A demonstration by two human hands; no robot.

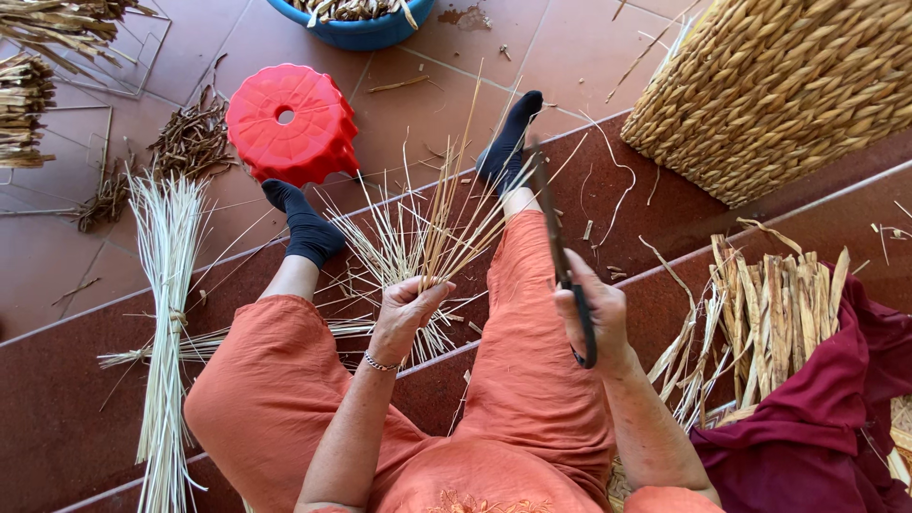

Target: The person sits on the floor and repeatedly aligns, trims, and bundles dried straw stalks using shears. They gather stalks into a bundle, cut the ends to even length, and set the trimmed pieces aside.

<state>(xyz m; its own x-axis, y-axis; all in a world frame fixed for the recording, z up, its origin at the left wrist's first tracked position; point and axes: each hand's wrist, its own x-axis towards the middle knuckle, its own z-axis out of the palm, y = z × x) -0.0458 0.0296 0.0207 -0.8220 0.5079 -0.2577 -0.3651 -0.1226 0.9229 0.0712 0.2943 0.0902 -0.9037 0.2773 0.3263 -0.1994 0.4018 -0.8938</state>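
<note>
My left hand grips a small bunch of thin pale straw stalks by its lower end, and the stalks fan upward between my knees. My right hand holds long dark scissors by the handles, blades pointing up and away, just right of the bunch. I sit on dark red steps in orange trousers and black socks. More loose stalks lie spread on the step under my left hand.
A tied bundle of long pale straw lies at the left. A red plastic stool stands ahead, with a blue basin beyond it. A large woven basket stands upper right. Flat dried leaf strips and maroon cloth lie at the right.
</note>
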